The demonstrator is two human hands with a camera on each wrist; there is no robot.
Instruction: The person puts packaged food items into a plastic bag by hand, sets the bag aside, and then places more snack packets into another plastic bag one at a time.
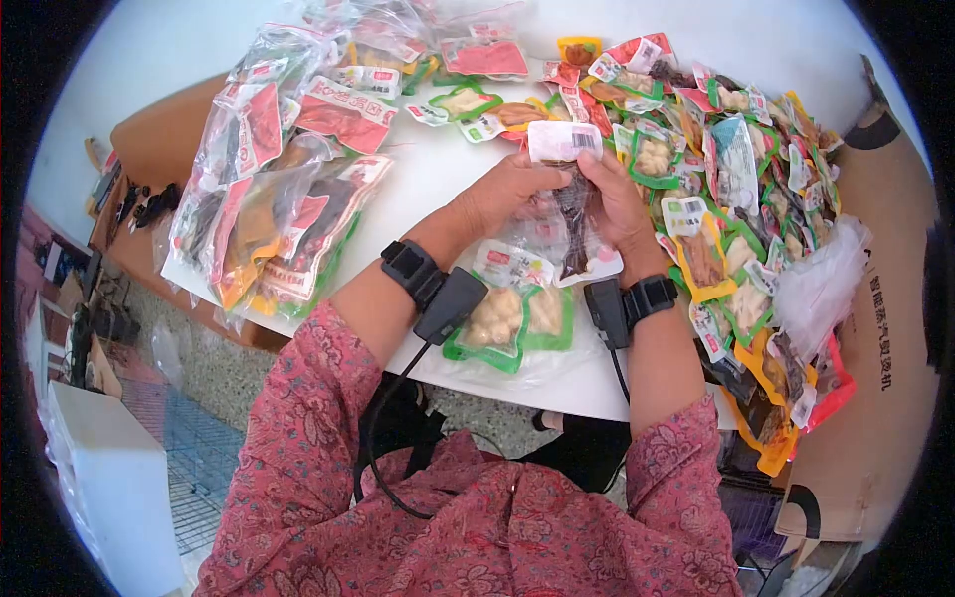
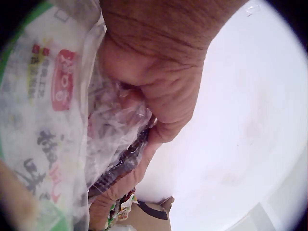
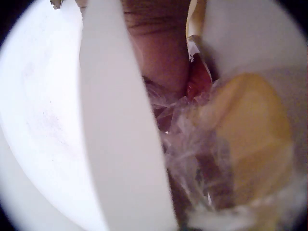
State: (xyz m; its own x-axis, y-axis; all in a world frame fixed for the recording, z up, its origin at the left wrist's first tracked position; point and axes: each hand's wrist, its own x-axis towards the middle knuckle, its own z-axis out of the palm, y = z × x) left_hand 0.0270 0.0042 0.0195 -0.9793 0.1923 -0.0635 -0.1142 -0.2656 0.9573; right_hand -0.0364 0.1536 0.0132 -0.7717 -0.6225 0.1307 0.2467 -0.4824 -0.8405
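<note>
Head view: green packs (image 1: 512, 320) near edge, both hands, left hand (image 1: 507, 191) and right hand (image 1: 617, 204), pinch clear snack pack (image 1: 575, 214) above table (image 1: 438, 174) centre; slick film could slip into far right pile (image 1: 741, 159).

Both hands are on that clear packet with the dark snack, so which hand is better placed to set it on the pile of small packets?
Probably the right hand. It grips the clear packet on the side next to the heap of small packets, while the left hand holds the far side and would have to cross over.
</note>
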